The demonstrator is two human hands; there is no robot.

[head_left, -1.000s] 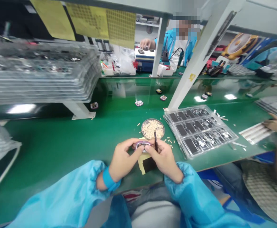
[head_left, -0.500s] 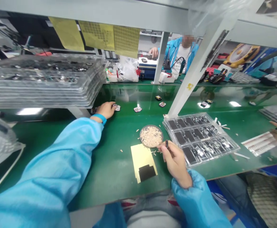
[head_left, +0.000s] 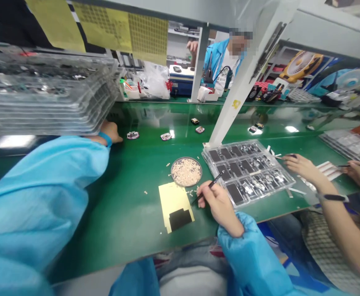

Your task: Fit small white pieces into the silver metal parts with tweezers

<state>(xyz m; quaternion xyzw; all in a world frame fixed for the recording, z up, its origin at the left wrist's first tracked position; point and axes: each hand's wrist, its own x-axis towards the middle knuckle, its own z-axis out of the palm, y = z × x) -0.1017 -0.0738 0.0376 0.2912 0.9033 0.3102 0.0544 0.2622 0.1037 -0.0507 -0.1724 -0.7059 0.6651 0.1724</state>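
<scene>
My right hand [head_left: 218,201] grips slim black tweezers [head_left: 216,179], their tip pointing down and left above the bench. Just left of it lies a yellow sheet [head_left: 170,197] with a black rectangular piece [head_left: 180,219] on it. Behind that sheet, a round dish [head_left: 186,171] holds many small beige and dark pieces; some lie loose around it. My left hand [head_left: 112,131] reaches to the far left, beside the stacked clear trays [head_left: 72,115]; its fingers are mostly hidden and blurred. Nearest to it on the bench is a small device part [head_left: 133,135].
A compartmented clear tray [head_left: 248,172] with dark screens and small parts lies right of my right hand, by a white post [head_left: 229,111]. A co-worker's hands [head_left: 303,166] work at the right. Another device part [head_left: 165,136] sits farther back on the green bench [head_left: 121,213].
My left hand has moved left, away from the small device part, toward the tray stack. The tweezers in my right hand have tilted. A co-worker's hand has come in at the right tray. The view has shifted.
</scene>
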